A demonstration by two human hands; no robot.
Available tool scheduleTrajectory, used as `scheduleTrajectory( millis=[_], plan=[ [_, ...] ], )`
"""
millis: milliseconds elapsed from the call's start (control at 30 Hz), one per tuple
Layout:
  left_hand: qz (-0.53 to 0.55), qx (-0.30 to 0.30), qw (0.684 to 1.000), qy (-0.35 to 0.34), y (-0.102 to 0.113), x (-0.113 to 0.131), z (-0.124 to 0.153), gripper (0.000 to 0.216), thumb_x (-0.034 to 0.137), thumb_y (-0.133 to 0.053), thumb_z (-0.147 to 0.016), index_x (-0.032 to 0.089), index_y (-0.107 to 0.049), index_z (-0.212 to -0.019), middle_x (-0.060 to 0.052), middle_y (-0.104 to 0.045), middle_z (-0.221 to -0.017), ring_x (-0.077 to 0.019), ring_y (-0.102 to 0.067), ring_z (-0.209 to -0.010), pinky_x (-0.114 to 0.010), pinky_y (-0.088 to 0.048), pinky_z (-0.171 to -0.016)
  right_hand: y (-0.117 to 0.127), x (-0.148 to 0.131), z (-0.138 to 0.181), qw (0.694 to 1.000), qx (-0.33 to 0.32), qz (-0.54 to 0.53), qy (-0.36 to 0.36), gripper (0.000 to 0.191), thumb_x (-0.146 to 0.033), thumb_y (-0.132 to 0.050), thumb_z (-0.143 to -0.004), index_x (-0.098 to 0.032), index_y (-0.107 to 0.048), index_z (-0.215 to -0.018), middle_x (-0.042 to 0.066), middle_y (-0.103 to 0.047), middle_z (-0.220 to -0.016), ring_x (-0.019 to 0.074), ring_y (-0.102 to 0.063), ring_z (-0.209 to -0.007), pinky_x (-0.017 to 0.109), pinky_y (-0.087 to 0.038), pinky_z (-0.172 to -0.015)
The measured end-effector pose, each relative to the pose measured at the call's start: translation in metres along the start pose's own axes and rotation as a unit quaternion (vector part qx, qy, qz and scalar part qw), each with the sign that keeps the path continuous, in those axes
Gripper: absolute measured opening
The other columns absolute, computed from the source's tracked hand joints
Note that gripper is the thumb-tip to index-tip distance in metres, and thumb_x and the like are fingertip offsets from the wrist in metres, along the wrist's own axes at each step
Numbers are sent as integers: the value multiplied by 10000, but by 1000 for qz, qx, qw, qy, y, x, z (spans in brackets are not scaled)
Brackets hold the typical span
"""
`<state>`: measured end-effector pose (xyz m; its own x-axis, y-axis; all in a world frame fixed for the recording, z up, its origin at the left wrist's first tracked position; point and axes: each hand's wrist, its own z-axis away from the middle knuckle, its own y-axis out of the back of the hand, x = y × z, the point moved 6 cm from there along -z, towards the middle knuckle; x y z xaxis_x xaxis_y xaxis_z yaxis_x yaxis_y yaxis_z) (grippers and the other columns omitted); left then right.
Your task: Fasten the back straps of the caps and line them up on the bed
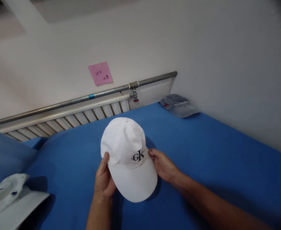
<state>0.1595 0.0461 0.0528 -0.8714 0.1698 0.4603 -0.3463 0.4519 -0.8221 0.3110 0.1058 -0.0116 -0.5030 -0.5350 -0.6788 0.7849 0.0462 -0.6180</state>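
Between my two hands is a white baseball cap [127, 153] with a dark "CK" logo on its front, its brim toward me. My left hand [104, 179] grips the cap's left side, thumb on the outside and the other fingers hidden behind it. On the right side, my right hand [163, 164] pinches the cap's edge where the crown meets the brim. A blue-covered surface [78, 169] lies beneath the cap; whether the cap touches it I cannot tell.
A grey cap [178, 105] rests at the back right by the wall. Pale caps [13, 198], seemingly stacked, sit at the lower left. Behind the surface run a radiator [66, 123], a metal pipe [82, 98] and a red-handled valve [135, 99]. A pink note [100, 73] is on the wall.
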Motion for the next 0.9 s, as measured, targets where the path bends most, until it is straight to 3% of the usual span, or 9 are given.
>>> scheduleTrajectory(
  millis=[133, 300, 467, 700, 800, 900],
  plan=[
    [7, -18, 1000, -14, 3, 7, 1, 626, 375, -31, -991, 202, -507, -1358, -50, -542, -1349, -155, -460, -1293, -319, -97, -1165, -7, -4, 5, 999, -43, 0, 25, 98, -222, -655, -657, -199, -559, -664, -20, -562, -697, 143, -514, -709, 289, -399, -709],
    [-1, 23, 1000, 3, 24, 15, 6, 666, 572, -133, -940, 212, -509, -1356, -83, -522, -1361, -223, -407, -1328, -382, -143, -1159, -17, 2, 12, 993, -114, 27, -2, 182, -202, -666, -634, -185, -654, -814, 10, -638, -846, 147, -554, -814, 275, -413, -761],
    [-1, 3, 999, -39, 39, 32, 10, 663, 556, -135, -946, 202, -553, -1319, -102, -553, -1322, -235, -489, -1267, -392, -224, -1138, -21, 17, 17, 988, -144, 16, -58, 140, -212, -674, -639, -179, -585, -741, -20, -578, -698, 115, -526, -653, 259, -409, -607],
    [-9, 13, 997, -79, 45, 36, 10, 621, 553, -176, -949, 223, -535, -1333, -93, -549, -1334, -240, -471, -1280, -405, -275, -1118, -31, 25, 26, 981, -180, -1, -76, 274, -250, -700, -685, -169, -597, -925, 3, -600, -734, 111, -545, -625, 229, -387, -482],
    [-30, 66, 993, -89, 46, 34, 10, 595, 564, -238, -942, 227, -593, -1281, -81, -602, -1277, -245, -531, -1225, -390, -337, -1087, -32, 25, 26, 980, -183, -3, -77, 281, -234, -717, -673, -163, -594, -915, -4, -594, -712, 99, -539, -603, 214, -389, -463],
    [-62, 227, 966, -111, 49, 37, 13, 484, 542, -371, -921, 296, -592, -1275, -41, -687, -1166, -228, -577, -1178, -389, -352, -1077, -31, 26, 23, 980, -182, 7, -74, 284, -235, -724, -653, -161, -588, -890, -7, -597, -686, 99, -544, -585, 207, -400, -453]
  ],
)
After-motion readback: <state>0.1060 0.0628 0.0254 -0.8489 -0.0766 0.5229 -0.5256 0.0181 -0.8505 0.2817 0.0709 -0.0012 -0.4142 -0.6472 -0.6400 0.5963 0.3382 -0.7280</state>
